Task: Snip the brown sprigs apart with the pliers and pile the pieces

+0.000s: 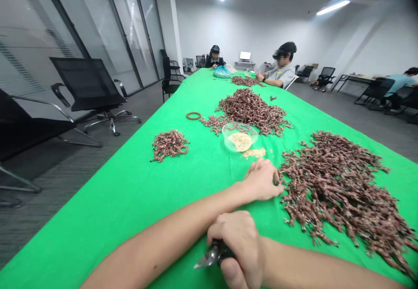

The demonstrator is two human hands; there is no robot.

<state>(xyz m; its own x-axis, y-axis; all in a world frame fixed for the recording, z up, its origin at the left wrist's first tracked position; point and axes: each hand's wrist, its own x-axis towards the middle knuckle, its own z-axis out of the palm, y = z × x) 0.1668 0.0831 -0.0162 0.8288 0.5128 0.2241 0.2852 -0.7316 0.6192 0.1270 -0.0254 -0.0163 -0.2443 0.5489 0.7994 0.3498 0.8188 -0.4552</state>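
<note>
My left hand (263,179) reaches across to the left edge of a large pile of reddish-brown, twig-like pieces (336,184). Its fingertips touch that edge, but whether they pinch a piece is too small to tell. Nearer the camera, my right hand (240,245) is closed around dark-handled pliers (212,256), whose metal tip points left. Beyond my left hand stands a clear plastic bowl (241,138) of pale, small grains, with some grains (254,153) spilled on the green cloth beside it.
A small brown pile (170,144) lies left on the green-covered table (130,193). A brown ring (193,116) and a bigger pile (250,108) are farther back. Two people sit at the far end, near a blue bag (221,72). Office chairs (93,84) stand at left.
</note>
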